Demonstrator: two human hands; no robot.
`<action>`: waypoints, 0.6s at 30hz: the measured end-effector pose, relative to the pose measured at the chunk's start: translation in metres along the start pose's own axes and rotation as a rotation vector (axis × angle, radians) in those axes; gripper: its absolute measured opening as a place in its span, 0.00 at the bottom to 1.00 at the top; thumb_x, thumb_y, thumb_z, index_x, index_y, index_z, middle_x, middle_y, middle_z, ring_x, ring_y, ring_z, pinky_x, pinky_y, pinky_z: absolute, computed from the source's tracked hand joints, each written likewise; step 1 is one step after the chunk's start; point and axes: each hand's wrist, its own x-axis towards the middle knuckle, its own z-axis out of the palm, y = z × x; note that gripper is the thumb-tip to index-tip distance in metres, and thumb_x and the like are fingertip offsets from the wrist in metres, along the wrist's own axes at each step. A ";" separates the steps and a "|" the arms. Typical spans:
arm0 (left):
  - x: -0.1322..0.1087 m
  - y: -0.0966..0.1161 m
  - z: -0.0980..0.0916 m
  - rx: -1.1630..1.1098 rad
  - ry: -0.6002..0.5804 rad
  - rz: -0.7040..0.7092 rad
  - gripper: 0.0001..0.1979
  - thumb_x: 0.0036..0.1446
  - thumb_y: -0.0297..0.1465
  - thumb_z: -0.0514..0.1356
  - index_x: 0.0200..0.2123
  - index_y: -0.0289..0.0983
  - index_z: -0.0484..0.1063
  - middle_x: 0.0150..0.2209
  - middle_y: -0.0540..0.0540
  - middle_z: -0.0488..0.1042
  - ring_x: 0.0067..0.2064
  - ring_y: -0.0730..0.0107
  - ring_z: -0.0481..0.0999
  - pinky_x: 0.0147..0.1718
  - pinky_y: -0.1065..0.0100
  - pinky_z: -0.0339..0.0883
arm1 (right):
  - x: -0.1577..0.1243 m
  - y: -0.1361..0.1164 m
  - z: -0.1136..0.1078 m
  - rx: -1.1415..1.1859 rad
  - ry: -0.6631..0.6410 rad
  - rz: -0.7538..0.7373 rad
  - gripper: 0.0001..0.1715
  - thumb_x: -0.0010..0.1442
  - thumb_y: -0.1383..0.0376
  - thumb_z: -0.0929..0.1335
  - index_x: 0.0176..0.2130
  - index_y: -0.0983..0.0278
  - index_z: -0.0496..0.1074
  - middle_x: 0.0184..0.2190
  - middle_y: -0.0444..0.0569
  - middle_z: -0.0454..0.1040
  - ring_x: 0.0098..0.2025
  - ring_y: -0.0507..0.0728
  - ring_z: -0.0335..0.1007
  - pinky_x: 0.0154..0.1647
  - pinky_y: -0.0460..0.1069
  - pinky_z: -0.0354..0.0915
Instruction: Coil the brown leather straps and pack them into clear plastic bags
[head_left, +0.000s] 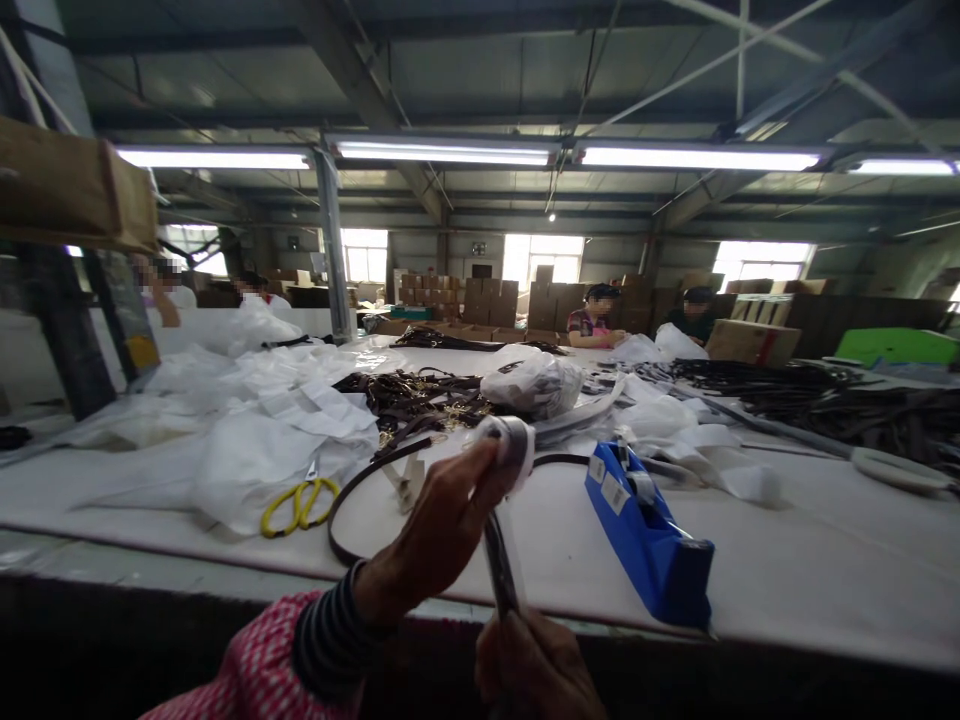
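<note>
strap runs from coil gripped in left hand down to right hand, clenched around it.

There are two foreground hands, one tape dispenser, one scissors pair, four people.

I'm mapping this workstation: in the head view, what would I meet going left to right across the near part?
Yellow-handled scissors → left hand → right hand → blue tape dispenser.

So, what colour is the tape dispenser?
The tape dispenser is blue; the head view shows it.
</note>
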 end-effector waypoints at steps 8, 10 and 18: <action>-0.015 -0.013 -0.033 0.659 -0.616 0.557 0.12 0.72 0.30 0.54 0.53 0.36 0.74 0.43 0.38 0.79 0.41 0.56 0.76 0.40 0.63 0.66 | 0.020 -0.035 -0.045 0.489 -0.454 0.286 0.28 0.66 0.48 0.70 0.34 0.71 0.76 0.13 0.32 0.54 0.13 0.43 0.37 0.14 0.40 0.45; -0.010 -0.006 -0.037 0.724 -0.662 0.601 0.11 0.72 0.28 0.53 0.51 0.36 0.75 0.40 0.39 0.79 0.39 0.58 0.75 0.38 0.63 0.64 | 0.026 -0.041 -0.049 0.464 -0.562 0.326 0.25 0.67 0.50 0.69 0.38 0.71 0.75 0.13 0.33 0.56 0.13 0.43 0.38 0.13 0.40 0.45; -0.007 -0.008 -0.077 0.701 -0.746 0.293 0.11 0.64 0.21 0.56 0.32 0.39 0.73 0.30 0.47 0.74 0.29 0.65 0.69 0.31 0.66 0.57 | 0.000 -0.053 -0.065 -0.059 -0.490 0.377 0.11 0.65 0.59 0.71 0.42 0.65 0.76 0.30 0.44 0.75 0.24 0.47 0.64 0.24 0.39 0.60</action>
